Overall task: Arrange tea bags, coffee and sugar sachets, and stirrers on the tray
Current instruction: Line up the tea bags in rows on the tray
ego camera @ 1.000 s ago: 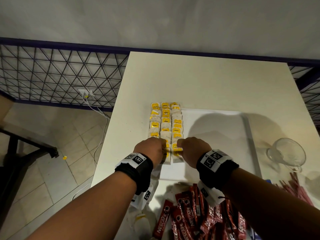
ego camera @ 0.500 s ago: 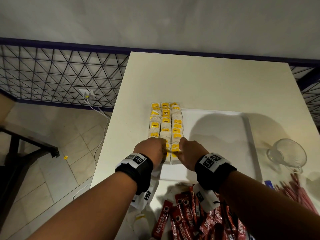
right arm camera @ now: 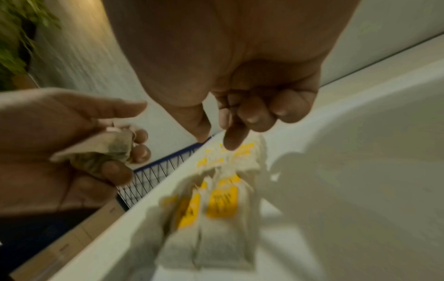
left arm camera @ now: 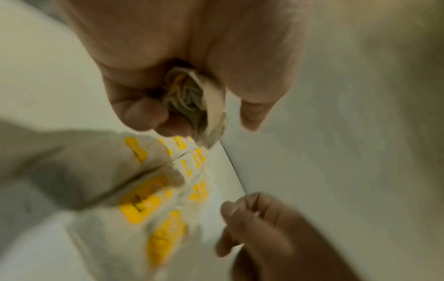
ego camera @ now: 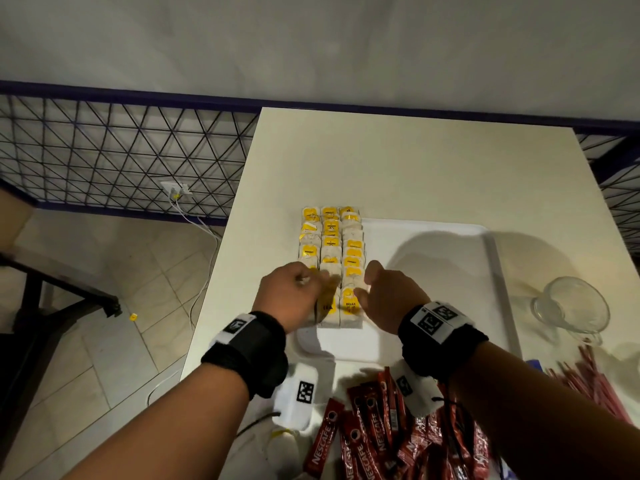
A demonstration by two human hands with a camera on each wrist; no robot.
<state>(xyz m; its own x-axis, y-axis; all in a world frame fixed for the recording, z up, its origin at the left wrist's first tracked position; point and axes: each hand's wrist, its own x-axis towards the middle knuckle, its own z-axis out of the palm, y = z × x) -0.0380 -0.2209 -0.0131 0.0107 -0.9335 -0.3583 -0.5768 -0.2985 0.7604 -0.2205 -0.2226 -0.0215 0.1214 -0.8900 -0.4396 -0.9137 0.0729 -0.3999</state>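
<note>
From the head camera, three rows of tea bags (ego camera: 330, 258) fill the left end of the white tray (ego camera: 485, 237) on the pale surface (ego camera: 398, 161); both hands hover over the near bags, coffee sachets (ego camera: 374, 438) and stirrers (ego camera: 595, 386) off the tray nearby. The left wrist view shows the left hand (left arm camera: 182, 62) with fingers curled round a crumpled tea bag (left arm camera: 199, 106). The right wrist view shows the right hand (right arm camera: 240, 76) loosely curled, holding nothing.
</note>
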